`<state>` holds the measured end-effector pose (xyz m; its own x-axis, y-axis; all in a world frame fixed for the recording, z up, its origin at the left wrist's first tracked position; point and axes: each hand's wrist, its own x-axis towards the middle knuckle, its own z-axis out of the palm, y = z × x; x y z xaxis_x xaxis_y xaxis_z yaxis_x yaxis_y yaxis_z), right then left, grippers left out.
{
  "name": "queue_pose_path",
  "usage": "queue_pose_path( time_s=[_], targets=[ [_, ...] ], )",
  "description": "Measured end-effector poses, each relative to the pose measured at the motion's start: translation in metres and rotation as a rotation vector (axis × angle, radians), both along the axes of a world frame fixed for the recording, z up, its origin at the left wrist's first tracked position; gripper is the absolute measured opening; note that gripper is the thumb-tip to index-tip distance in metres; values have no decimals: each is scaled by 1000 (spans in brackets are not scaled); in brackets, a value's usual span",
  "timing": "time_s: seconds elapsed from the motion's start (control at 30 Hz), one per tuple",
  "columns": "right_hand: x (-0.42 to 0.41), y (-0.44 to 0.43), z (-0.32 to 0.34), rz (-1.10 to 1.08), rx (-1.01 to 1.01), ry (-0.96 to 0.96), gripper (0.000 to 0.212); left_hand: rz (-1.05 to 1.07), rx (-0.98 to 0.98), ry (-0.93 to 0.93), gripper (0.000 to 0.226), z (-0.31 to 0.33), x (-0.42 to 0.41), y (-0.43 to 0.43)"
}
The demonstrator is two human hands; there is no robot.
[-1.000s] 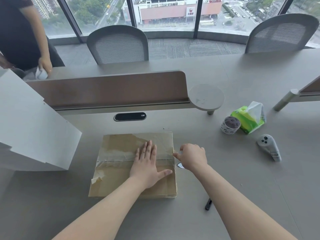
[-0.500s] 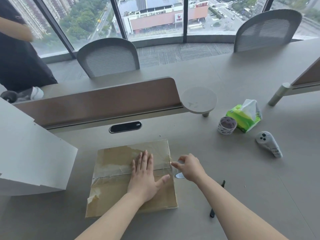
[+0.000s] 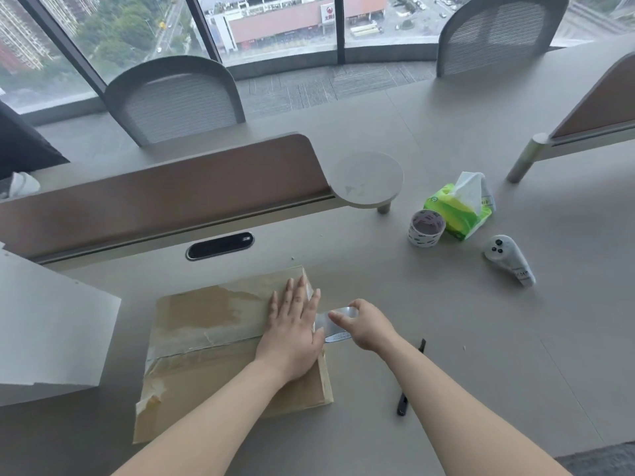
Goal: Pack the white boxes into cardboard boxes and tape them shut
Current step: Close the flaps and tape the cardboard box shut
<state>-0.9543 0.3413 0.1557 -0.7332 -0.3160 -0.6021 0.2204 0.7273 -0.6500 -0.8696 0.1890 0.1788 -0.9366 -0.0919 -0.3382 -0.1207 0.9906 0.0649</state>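
A flat cardboard box [image 3: 209, 341] lies on the grey table in front of me, with clear tape across its top. My left hand [image 3: 293, 333] presses flat on the box's right part, fingers spread. My right hand [image 3: 366, 324] is just off the box's right edge, pinching a loose strip of clear tape [image 3: 330, 322] that runs from the box top. A stack of white boxes [image 3: 51, 324] stands at the left. A tape roll [image 3: 426, 227] stands on the table at the right.
A black pen-like tool [image 3: 407, 396] lies right of my right forearm. A green tissue pack [image 3: 458, 209] and a white controller [image 3: 508, 259] sit at the right. A brown divider panel [image 3: 165, 197] runs behind the box, with a round shelf [image 3: 367, 180]. Another person stands far left.
My right hand has lifted the tape strip's end up off the box's right edge. My left hand has slid slightly right on the box. The camera tilted downward.
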Motion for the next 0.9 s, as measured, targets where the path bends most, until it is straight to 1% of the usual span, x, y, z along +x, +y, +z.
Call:
queue_pose_path(
  time_s=[0.1,0.23,0.33,0.43,0.5,0.6,0.7,0.8,0.87,0.9],
  targets=[
    [-1,-1,-4,-23,-13,-11,72,-1,-14,-8,70,-2,-1,1],
    [7,-7,-7,-44,28,-15,71,-11,-45,-29,69,-2,-2,2],
    [10,-9,-7,-64,22,-15,71,-18,-71,-60,78,-3,-3,2],
    [10,-6,-4,-84,-34,-47,78,-38,-133,-69,69,0,-5,3],
    [13,-4,-1,-108,-56,-50,80,-100,-162,-62,67,6,-9,4],
    [18,1,3,-181,-45,-14,71,-272,-196,-67,62,10,-18,5],
    [23,9,5,-329,-29,12,60,-417,-184,-81,53,12,-34,9],
    [30,23,3,-515,15,68,38,-484,-135,-81,39,16,-52,10],
    [39,34,-1,-636,54,99,24,-525,-103,-85,38,14,-62,10],
    [44,38,-3,-687,78,102,21,-548,-86,-90,38,10,-66,10]
  ],
)
